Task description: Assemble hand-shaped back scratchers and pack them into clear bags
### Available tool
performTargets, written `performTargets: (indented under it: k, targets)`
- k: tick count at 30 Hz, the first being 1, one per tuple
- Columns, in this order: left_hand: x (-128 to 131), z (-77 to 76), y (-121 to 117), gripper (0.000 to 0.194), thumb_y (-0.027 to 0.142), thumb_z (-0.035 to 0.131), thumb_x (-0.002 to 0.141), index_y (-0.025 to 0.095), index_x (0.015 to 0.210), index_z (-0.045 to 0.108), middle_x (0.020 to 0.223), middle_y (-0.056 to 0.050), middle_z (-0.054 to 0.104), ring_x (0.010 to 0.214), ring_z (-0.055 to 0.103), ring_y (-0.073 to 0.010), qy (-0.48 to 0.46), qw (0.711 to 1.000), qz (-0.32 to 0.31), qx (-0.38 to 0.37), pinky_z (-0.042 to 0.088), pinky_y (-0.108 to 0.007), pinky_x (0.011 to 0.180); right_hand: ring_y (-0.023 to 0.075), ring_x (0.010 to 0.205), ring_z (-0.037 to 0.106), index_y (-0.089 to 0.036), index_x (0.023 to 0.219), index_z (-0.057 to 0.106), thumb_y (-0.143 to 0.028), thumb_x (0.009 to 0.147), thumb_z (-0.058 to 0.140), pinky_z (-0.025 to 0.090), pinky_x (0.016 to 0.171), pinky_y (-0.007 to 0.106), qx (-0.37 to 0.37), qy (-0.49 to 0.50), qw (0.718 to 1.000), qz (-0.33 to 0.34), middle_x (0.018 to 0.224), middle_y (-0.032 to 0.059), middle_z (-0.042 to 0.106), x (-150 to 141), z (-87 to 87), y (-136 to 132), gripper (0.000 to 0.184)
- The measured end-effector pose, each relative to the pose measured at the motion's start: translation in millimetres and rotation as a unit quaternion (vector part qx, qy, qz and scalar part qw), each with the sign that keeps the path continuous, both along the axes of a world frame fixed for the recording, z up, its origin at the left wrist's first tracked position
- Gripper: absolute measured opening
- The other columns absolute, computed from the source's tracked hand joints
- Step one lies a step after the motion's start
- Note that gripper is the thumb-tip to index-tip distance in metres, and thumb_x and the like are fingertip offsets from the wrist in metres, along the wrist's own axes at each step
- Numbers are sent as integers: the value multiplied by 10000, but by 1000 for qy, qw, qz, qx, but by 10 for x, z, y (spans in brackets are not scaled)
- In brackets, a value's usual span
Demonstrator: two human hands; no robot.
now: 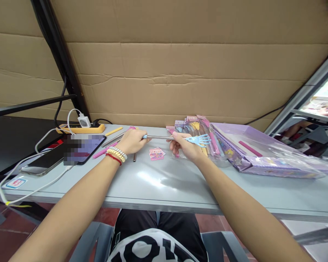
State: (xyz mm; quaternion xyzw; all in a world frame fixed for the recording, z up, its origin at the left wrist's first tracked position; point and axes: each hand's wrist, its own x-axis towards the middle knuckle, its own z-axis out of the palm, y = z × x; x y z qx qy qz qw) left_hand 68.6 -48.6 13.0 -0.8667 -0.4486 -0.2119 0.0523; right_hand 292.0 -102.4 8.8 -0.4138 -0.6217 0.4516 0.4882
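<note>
A back scratcher (161, 137) with a metal rod and a light blue, hand-shaped head lies level across both my hands, above the table. My left hand (133, 141) is closed round its left end, where a bit of blue shows. My right hand (184, 145) grips the rod beside the blue head. Below, between my hands, small pink printed cards (156, 153) lie on the table. Around my left hand are a pink handle (100, 154), a yellow handle (114, 131) and metal rods, partly hidden. Clear-bagged back scratchers (196, 126) lie behind my right hand.
A purple box (262, 167) with clear plastic over it stands on the right, a dark pink stick (250, 148) inside. On the left are a phone (43, 162), a tablet (91, 147), white cables and a yellow power strip (98, 128). Cardboard (180, 62) walls the back.
</note>
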Motion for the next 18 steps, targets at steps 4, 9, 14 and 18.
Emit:
performTargets:
  k: [4,9,14,18]
  targets:
    - [-46,1,41,341,441,402,883,200,681,534,753,-64,638,706,572,-207,3,999,39,-30,313,-298,577,115,396,504,-160,706,571,-679,652,661,372,338,226,27,89,995,-22,529,9,577,21,6,15,530]
    - [-60,20,40,288,403,424,853,208,669,529,754,-64,656,725,596,-221,2,997,74,-25,311,-315,576,98,367,479,-160,796,583,-613,642,692,354,347,209,62,155,981,-98,515,-17,570,93,79,51,491]
    - [-58,34,41,201,351,472,797,218,773,621,838,-80,700,827,630,-261,-27,987,159,-2,351,-327,605,88,372,470,-160,794,579,-474,602,744,330,343,196,71,142,972,-170,549,-16,596,151,95,96,402]
    - [-119,72,57,237,360,495,778,200,834,662,890,-115,707,891,634,-297,-49,973,225,29,401,-363,702,73,390,466,-157,747,563,-460,610,740,329,354,186,73,124,972,-187,580,-2,607,174,81,108,377]
